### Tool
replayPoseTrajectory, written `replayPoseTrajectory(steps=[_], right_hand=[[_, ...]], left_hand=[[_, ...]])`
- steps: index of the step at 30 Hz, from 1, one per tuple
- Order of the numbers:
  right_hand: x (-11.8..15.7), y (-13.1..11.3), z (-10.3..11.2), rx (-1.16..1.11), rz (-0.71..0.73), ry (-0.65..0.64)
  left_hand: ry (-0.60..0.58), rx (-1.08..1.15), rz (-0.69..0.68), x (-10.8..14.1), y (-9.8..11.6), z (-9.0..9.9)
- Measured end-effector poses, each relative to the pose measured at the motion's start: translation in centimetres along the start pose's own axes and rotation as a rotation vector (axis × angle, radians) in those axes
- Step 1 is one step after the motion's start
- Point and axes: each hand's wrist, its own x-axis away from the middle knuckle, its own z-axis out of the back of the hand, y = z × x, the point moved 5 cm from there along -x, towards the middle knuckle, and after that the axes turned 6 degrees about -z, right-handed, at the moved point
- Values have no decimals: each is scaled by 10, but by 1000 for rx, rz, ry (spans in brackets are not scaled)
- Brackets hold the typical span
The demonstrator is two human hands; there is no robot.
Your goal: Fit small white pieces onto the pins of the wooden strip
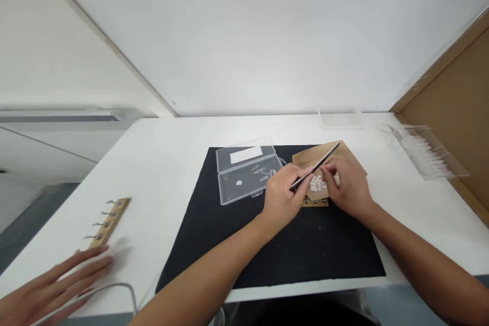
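My left hand (283, 191) grips a nail file (321, 163), a slim dark strip with a pale edge that slants up to the right. Close beside the file, my right hand (347, 186) is closed in a pinch; what its fingertips hold is too small to make out. Below the hands lies a sheet of brown paper (344, 152) with a heap of small white pieces (317, 183) on it. A wooden strip with metal clips (315, 202) shows at the paper's near edge, partly hidden. Left of my left hand sits an open clear plastic case (240, 188) with several small clear pieces inside.
A black mat (214, 244) covers the middle of the white table (153, 163). Another person's hand (57, 285) rests at the left, near a second clip strip (110, 221) and a cable (122, 284). Clear trays (428, 155) stand at the right; a shallow container (341, 119) is at the back.
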Motion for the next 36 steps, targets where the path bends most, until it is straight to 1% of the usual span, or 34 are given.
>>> replayPoseTrajectory(steps=[2, 6, 9, 10, 13, 17, 18, 21, 22, 25, 26, 29, 30, 33, 34, 36], right_hand=[[-2, 1, 3, 14, -33, 45], [-3, -2, 0, -15, 36, -18], [-3, 0, 2, 13, 4, 40], [-4, 0, 2, 15, 9, 41], [-3, -3, 0, 2, 65, -9], [-3, -1, 3, 19, 26, 66], [-3, -1, 3, 21, 32, 67], [-3, -4, -1, 3, 94, 5], [-4, -4, 0, 7, 84, 22], [-5, -1, 4, 43, -13, 131], [-5, -2, 4, 40, -16, 139], [-6, -7, 1, -5, 72, 73], [-6, -6, 1, -1, 68, 78], [-6, 0, 4, 41, -8, 151], [-6, 1, 4, 47, -12, 153], [-5, -2, 0, 27, 44, 97]], left_hand=[[0, -5, -8, 0, 0, 0], [-3, -8, -19, -1, 0, 0], [-3, -2, -23, -1, 0, 0], [-4, -3, -24, -1, 0, 0], [1, -6, -32, -2, 0, 1], [-14, -15, -33, -2, 0, 0], [-14, -19, -31, -2, 0, 0], [-7, -27, -28, -2, 0, 1], [-11, -28, -27, -2, 0, 1], [-22, -28, -16, -3, 0, 2], [-21, -28, -9, -3, 0, 2], [-11, -25, 2, -3, 0, 4], [-11, -22, 0, -3, 0, 4], [-25, -19, 8, -2, 0, 2], [-27, -21, 14, -2, 0, 2], [-27, -26, 22, -3, 0, 2]])
